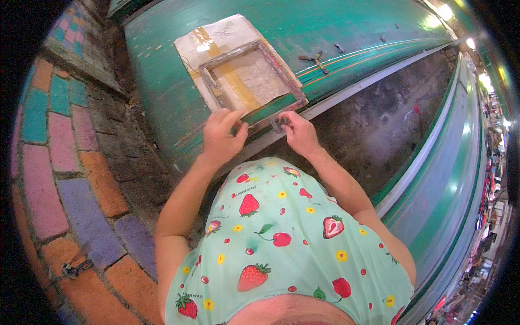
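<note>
A worn, rectangular wooden frame (pixel 283 69) lies at a slant on a white cardboard sheet (pixel 225 30) with brown tape, on a green table (pixel 336 21). Its near bar reaches over the table's front edge. My left hand (pixel 221 138) is at the frame's near left corner, fingers curled and thumb bent toward them around the wood. Pinched in my right hand (pixel 302 134) is a small dark metal clamp (pixel 279 125), held against the near bar, right of its middle. My palm and fingers partly hide the clamp.
A dark cross-shaped metal piece (pixel 315 60) and smaller metal bits (pixel 339 47) lie on the table to the right. A pale rail (pixel 352 86) edges the table. Beyond a dark floor gap stands another long green table (pixel 433 200). Painted bricks (pixel 86 216) are at left.
</note>
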Available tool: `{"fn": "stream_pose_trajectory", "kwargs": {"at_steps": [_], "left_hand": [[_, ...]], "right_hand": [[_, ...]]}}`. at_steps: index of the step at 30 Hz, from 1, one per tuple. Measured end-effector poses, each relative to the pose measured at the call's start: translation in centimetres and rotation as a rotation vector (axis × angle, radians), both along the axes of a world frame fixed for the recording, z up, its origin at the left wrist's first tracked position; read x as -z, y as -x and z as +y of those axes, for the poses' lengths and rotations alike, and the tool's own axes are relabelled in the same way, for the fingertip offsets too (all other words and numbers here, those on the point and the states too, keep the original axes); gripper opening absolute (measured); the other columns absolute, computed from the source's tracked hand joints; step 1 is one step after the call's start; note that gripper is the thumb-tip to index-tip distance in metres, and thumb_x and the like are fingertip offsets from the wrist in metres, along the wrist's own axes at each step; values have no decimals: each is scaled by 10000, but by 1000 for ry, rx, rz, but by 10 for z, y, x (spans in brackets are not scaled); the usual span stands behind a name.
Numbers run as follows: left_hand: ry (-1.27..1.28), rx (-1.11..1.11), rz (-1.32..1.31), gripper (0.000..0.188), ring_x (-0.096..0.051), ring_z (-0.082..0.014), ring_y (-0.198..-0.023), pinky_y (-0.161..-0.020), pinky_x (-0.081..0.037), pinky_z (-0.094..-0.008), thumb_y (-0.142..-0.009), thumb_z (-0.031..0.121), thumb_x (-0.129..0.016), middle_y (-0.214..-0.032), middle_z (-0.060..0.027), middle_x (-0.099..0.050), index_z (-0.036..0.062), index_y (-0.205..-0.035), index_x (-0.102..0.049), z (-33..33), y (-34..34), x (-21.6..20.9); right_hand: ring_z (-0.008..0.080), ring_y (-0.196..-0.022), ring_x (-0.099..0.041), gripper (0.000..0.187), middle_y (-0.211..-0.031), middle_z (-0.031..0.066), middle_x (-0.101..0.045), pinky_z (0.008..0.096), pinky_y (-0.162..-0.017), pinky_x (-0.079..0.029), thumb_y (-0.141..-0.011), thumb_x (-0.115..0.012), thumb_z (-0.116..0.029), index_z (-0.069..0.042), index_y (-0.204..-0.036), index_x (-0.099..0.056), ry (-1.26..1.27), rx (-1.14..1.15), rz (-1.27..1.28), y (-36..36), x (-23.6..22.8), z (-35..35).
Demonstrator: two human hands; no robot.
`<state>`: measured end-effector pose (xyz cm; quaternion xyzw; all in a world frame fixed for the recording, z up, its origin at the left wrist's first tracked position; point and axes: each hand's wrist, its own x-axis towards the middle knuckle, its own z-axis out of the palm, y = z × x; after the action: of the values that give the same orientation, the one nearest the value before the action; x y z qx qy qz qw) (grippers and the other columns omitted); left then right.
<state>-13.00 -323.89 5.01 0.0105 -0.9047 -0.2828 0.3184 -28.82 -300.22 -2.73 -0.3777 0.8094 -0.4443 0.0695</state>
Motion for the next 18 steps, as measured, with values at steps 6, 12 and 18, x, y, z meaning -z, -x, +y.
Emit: {"fn": "stream_pose_trajectory", "kwargs": {"at_steps": [6,12,18], "left_hand": [[122,135,-237,908,-619,-424,-1316,-1140,-492,-556,-776,122,-924,-1404,-190,-659,101,-1615,-576,21,38,49],[286,287,-276,911,-578,-422,-1420,-1213,-446,-545,-833,199,-889,-1488,-172,-623,157,-1668,-525,34,68,68],[478,300,-206,518,-567,-417,-1449,-1236,-420,-545,-879,169,-802,-1468,-169,-642,145,-1384,-685,32,85,79]], "right_hand": [[432,-1044,-770,363,-1153,198,-768,506,-884,-625,-953,-755,6,-73,-1300,-682,-9,-29,-17,-1,11,-2],[358,-911,-776,380,-1105,175,-723,441,-828,-639,-932,-779,30,-35,-1296,-690,80,32,50,-4,20,-1],[359,-923,-780,294,-1044,156,-761,487,-804,-626,-923,-849,-180,-51,-1169,-752,-128,204,-58,-25,34,9]]}}
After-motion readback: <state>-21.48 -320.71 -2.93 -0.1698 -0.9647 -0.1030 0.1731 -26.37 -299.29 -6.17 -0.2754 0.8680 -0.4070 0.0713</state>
